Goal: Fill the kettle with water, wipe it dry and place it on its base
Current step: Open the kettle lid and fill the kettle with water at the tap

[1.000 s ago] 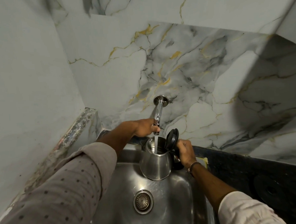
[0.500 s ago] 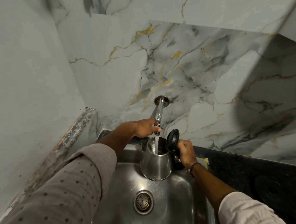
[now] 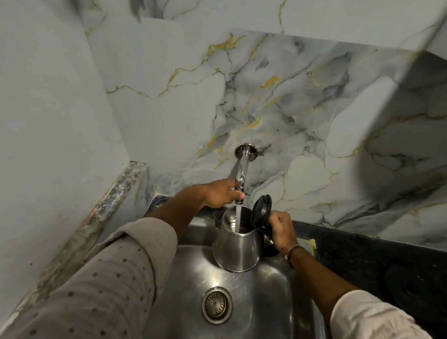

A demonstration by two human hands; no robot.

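Observation:
A steel kettle (image 3: 236, 249) with its black lid (image 3: 261, 210) flipped up is held over the sink (image 3: 253, 305), under the wall tap (image 3: 242, 174). A stream of water runs from the tap's spout into the kettle's mouth. My right hand (image 3: 280, 230) is closed around the kettle's black handle on its right side. My left hand (image 3: 222, 192) grips the tap's lever near the spout. The kettle's round black base (image 3: 411, 287) lies on the dark counter at the right.
A drain strainer (image 3: 216, 305) sits in the sink's bottom. The dark counter (image 3: 351, 256) runs along the right of the sink. A marble-patterned wall rises behind the tap and a plain wall with a worn ledge (image 3: 110, 201) closes in the left side.
The water stream has grown thicker. Both hands and the kettle have stayed nearly still.

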